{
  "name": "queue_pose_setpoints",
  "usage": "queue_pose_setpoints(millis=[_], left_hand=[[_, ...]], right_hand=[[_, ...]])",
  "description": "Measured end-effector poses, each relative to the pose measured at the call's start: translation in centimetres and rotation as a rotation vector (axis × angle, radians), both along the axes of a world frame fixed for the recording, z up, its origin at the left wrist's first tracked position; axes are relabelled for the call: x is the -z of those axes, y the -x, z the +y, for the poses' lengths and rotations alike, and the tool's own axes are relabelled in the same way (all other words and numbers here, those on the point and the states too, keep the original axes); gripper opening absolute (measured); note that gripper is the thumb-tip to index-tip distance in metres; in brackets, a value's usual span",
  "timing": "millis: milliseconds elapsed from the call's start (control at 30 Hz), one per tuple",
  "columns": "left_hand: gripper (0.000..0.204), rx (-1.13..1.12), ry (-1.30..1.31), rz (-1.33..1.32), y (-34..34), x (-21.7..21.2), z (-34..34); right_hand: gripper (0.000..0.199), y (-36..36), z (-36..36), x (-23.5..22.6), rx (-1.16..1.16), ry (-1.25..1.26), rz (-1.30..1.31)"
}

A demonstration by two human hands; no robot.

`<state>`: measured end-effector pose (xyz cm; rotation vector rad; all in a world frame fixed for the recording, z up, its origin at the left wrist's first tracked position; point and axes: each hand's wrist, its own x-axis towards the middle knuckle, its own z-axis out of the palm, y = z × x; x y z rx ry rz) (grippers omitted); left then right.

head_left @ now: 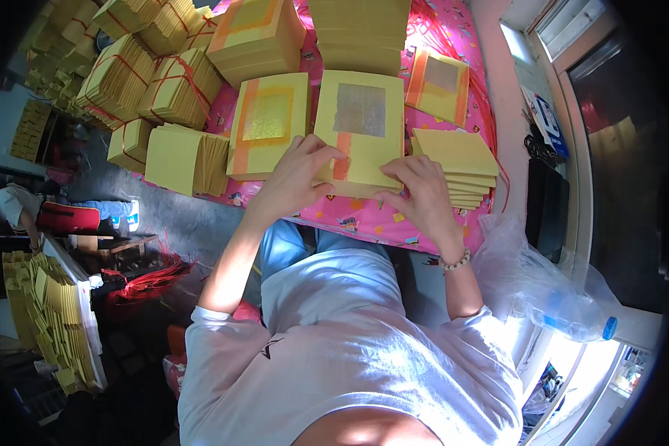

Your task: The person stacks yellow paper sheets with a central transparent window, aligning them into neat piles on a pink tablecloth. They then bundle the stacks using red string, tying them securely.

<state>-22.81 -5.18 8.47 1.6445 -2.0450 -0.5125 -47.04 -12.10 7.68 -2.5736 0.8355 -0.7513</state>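
- My left hand (293,178) lies with fingers curled on the near left edge of the yellow paper stack with the silver square (359,130); the grip is loosely closed, the fingertips press the top sheet near its orange stripe.
- My right hand (418,195) rests at the near right corner of the same stack; the grip is half closed, and the fingers seem to pinch the edge of the sheets, though I cannot tell how many sheets.
- This stack lies between both hands, just ahead of them, on the pink cloth (364,219) that covers the counter.
- Just to the left of the left hand there is the stack with the gold square (269,123), touching the first stack.
- Just to the right of the right hand is a plain yellow stack (457,165), fanned a little.
- Farther ahead of the right hand is a smaller sheet stack with silver foil (438,83).
- Far left of the left hand are bundles tied with red string (152,78).
- A clear plastic bag (543,286) is near the right elbow.
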Motion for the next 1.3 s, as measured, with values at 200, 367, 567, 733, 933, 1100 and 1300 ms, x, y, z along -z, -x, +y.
queue_pose_setpoints(millis=[200, 367, 567, 733, 933, 1100, 1300], left_hand=[[0.041, -0.009, 0.018, 0.05, -0.4, 0.7, -0.1], [0.039, -0.003, -0.006, 0.113, -1.0, 1.1, -0.4], [0.039, 0.006, -0.031, 0.149, -1.4, 1.2, -0.6], [0.039, 0.014, -0.044, 0.166, -1.5, 1.0, -0.6], [0.038, 0.011, -0.065, 0.171, -1.5, 0.8, -0.6], [0.038, 0.018, -0.055, 0.157, -1.5, 0.9, -0.7], [0.039, 0.016, -0.059, 0.168, -1.5, 0.9, -0.7]], right_hand=[[0.019, -0.4, -1.2, 0.4, -0.042, -0.024, -0.003], [0.012, -0.8, -1.5, 0.5, -0.008, -0.13, -0.062], [0.009, -1.0, -1.8, 0.8, -0.004, -0.217, -0.103], [0.011, -1.0, -1.8, 0.8, 0.017, -0.259, -0.114], [0.015, -1.2, -1.8, 0.5, 0.056, -0.344, -0.103], [0.015, -1.3, -1.9, 0.2, 0.055, -0.327, -0.086], [0.015, -1.3, -1.9, 0.4, 0.062, -0.365, -0.116]])
